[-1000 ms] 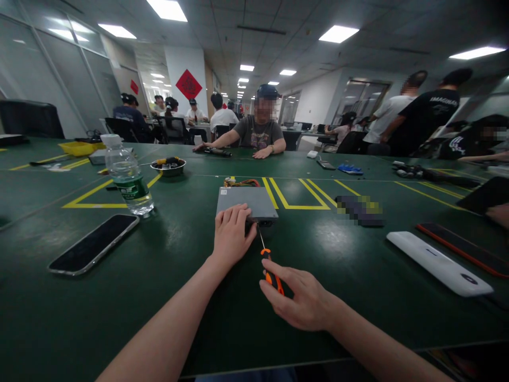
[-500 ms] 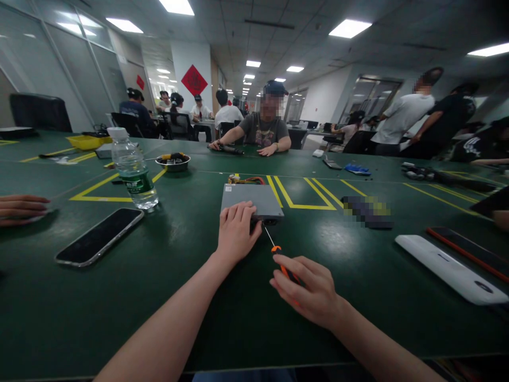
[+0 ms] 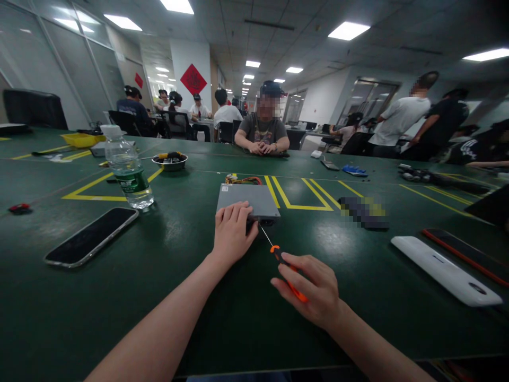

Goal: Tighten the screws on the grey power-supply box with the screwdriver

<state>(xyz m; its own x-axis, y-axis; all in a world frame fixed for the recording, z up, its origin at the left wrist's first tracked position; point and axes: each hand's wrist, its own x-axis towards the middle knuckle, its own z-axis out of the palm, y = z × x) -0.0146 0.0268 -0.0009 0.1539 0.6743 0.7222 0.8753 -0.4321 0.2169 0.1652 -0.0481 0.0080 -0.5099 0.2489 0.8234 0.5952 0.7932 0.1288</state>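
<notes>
A grey metal computer power supply (image 3: 258, 197) lies on the green table with its bundle of coloured wires (image 3: 243, 180) at the far side. My left hand (image 3: 234, 229) grips its near left part, fingers over the top and thumb down at the near face. In my right hand (image 3: 312, 286) is a screwdriver (image 3: 275, 253) with an orange and black handle, held between thumb and fingers. Its thin shaft slants up to the near face of the power supply, beside my left thumb. Whether the tip sits on a screw is too small to tell.
A water bottle (image 3: 129, 172) and a phone (image 3: 92, 237) are on the left. Behind them stands a metal bowl (image 3: 170, 165) with tools in it. A white device (image 3: 441, 270) lies on the right, near a red-edged dark slab (image 3: 467, 254). A person (image 3: 264, 124) sits opposite.
My right fingers have shifted on the screwdriver handle, showing more of its orange end. The person opposite has drawn both hands together. Another person's hand at the left edge has gone from view.
</notes>
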